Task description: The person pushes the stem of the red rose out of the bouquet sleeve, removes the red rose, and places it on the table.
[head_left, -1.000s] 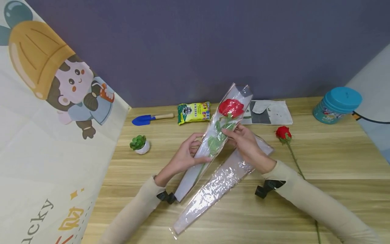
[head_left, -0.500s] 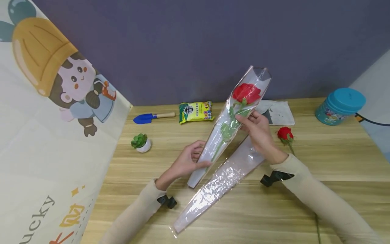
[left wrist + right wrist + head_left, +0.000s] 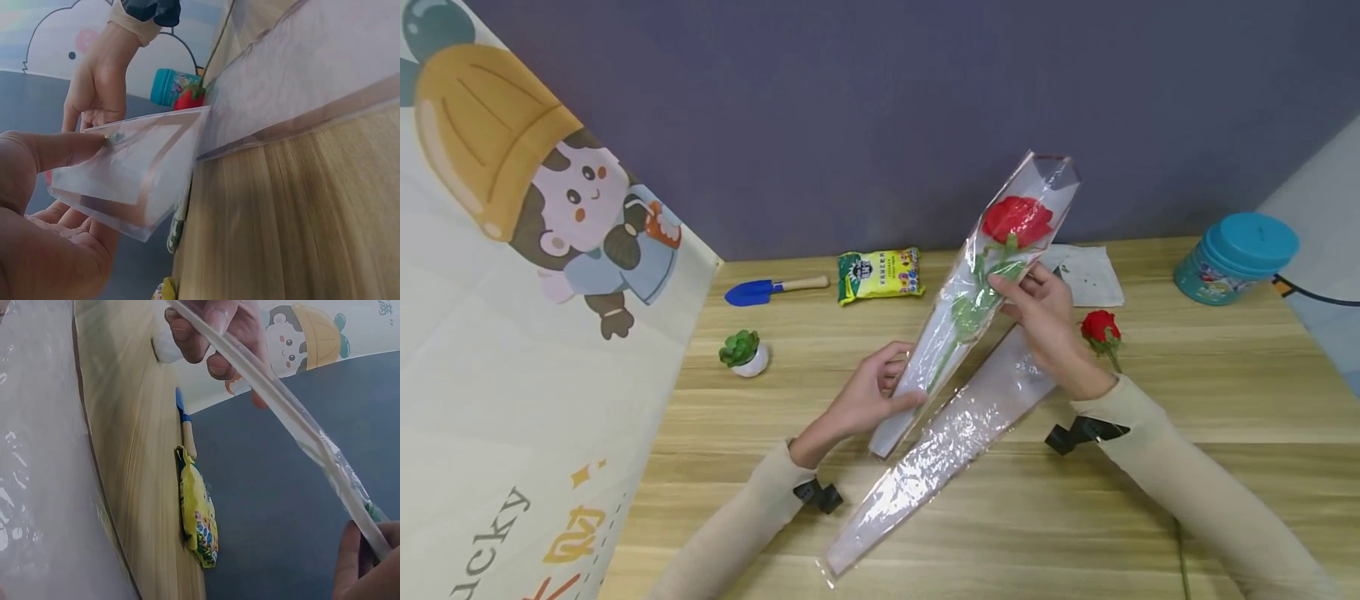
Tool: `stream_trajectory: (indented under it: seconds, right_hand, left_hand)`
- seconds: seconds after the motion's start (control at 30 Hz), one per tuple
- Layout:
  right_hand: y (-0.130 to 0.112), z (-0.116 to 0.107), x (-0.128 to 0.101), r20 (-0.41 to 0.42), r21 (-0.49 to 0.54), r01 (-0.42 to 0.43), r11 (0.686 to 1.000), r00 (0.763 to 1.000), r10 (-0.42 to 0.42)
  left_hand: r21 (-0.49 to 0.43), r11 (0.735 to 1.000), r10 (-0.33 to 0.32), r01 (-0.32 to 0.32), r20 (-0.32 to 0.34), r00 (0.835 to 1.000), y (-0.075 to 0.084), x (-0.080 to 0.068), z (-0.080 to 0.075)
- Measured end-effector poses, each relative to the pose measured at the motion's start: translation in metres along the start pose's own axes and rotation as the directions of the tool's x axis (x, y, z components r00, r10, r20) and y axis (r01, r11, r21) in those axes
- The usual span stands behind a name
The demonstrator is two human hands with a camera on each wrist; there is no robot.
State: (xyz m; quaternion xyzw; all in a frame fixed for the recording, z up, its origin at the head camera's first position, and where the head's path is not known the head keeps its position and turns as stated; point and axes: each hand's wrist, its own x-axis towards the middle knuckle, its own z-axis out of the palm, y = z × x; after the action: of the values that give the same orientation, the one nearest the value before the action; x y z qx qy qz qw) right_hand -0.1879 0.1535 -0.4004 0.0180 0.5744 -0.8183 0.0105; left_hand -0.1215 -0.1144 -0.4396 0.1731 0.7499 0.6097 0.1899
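A red rose (image 3: 1017, 219) with a green stem sits inside a clear cone sleeve (image 3: 928, 358), held tilted above the wooden table (image 3: 1187, 400), bloom up and to the right. My left hand (image 3: 901, 380) pinches the sleeve's narrow lower end, thumb on top; the left wrist view shows that thumb (image 3: 59, 150) on the sleeve tip (image 3: 134, 181). My right hand (image 3: 1013, 292) pinches the sleeve just below the bloom. In the right wrist view the sleeve's edge (image 3: 281, 406) runs between both hands.
An empty clear sleeve (image 3: 940, 450) lies flat under the held one. A loose red rose (image 3: 1099, 327) lies to the right. Along the back stand a teal tin (image 3: 1236, 257), a printed paper (image 3: 1090, 275), a yellow packet (image 3: 880, 275), a blue trowel (image 3: 760, 292) and a small succulent pot (image 3: 743, 353).
Both hands have lifted the sleeved rose up and to the right. Its lower tip has moved away from my left wrist, and the bloom now stands against the wall.
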Motion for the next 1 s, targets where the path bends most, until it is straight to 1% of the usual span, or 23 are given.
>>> stream_trajectory:
  seconds: [0.07, 0.17, 0.3, 0.47, 0.63, 0.83, 1.0]
  right_hand:
    - [-0.001, -0.001, -0.001, -0.006, -0.008, 0.001, 1.000, 1.000, -0.002]
    - [-0.002, -0.003, -0.002, 0.006, -0.014, 0.005, 1.000, 1.000, -0.005]
    - [-0.003, -0.005, -0.002, 0.021, 0.000, 0.009, 1.000, 1.000, -0.009]
    - [-0.005, -0.007, -0.004, 0.009, 0.006, 0.009, 1.000, 1.000, -0.009]
    - [-0.005, -0.010, -0.006, 0.010, 0.005, 0.015, 1.000, 1.000, -0.015]
    - [-0.005, -0.013, -0.008, 0.012, -0.037, 0.010, 0.999, 1.000, -0.009]
    - [-0.006, -0.013, -0.009, -0.005, -0.102, -0.024, 0.994, 1.000, 0.024]
  left_hand:
    - [-0.004, 1.000, 0.001, -0.001, 0.001, 1.000, 0.000, 0.001, 0.001]
    - [-0.018, 1.000, 0.007, -0.007, 0.000, 1.000, 0.001, 0.002, 0.002]
    - [-0.037, 0.999, 0.007, -0.007, -0.001, 1.000, 0.003, 0.002, 0.004]
    - [-0.036, 0.999, 0.008, -0.008, 0.011, 1.000, 0.004, 0.003, 0.007]
    - [-0.062, 0.998, 0.020, -0.019, 0.017, 1.000, 0.004, 0.004, 0.010]
    - [-0.062, 0.997, 0.049, -0.049, 0.006, 0.999, 0.003, 0.006, 0.013]
    - [-0.045, 0.997, 0.059, -0.059, -0.015, 0.998, 0.001, 0.006, 0.016]
